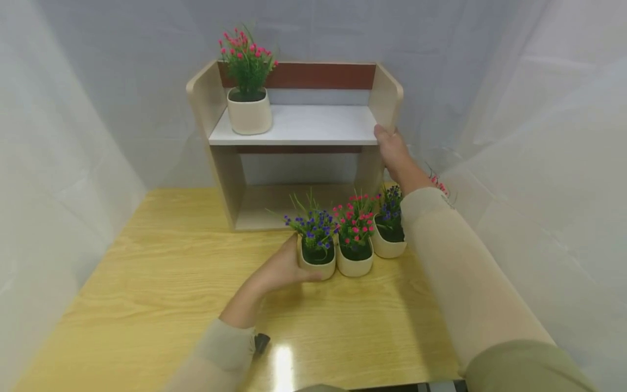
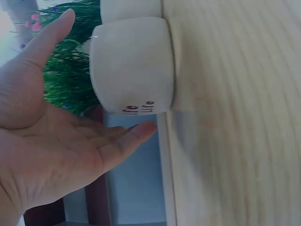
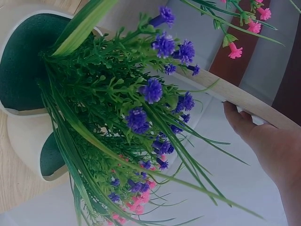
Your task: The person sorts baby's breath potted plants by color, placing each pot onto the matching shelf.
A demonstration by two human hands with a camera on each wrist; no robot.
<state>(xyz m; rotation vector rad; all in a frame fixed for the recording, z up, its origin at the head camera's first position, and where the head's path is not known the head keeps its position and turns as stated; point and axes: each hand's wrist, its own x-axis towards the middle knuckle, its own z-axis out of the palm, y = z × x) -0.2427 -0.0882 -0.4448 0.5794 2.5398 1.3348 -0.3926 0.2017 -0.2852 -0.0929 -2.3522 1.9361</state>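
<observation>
My left hand (image 1: 286, 264) spreads around the left side of a cream pot (image 1: 318, 269) with purple flowers, thumb in front and fingers behind. In the left wrist view the fingers lie loosely extended beside a cream pot (image 2: 134, 66) with "Life" lettering; firm contact cannot be made out. My right hand (image 1: 395, 152) holds the right side panel of a two-tier shelf (image 1: 318, 121), with the thumb over its front edge. In the right wrist view several fingers of the right hand (image 3: 270, 146) meet the panel edge, behind purple flowers (image 3: 153, 92).
A cream pot (image 1: 250, 117) of pink flowers stands on the shelf's upper left. Right of my left hand stand a pink-flowered pot (image 1: 355, 267) and another purple-flowered pot (image 1: 390, 249); more pink flowers (image 1: 438, 185) show behind my right arm. Pale curtains (image 1: 539, 136) surround the wooden table (image 1: 147, 283).
</observation>
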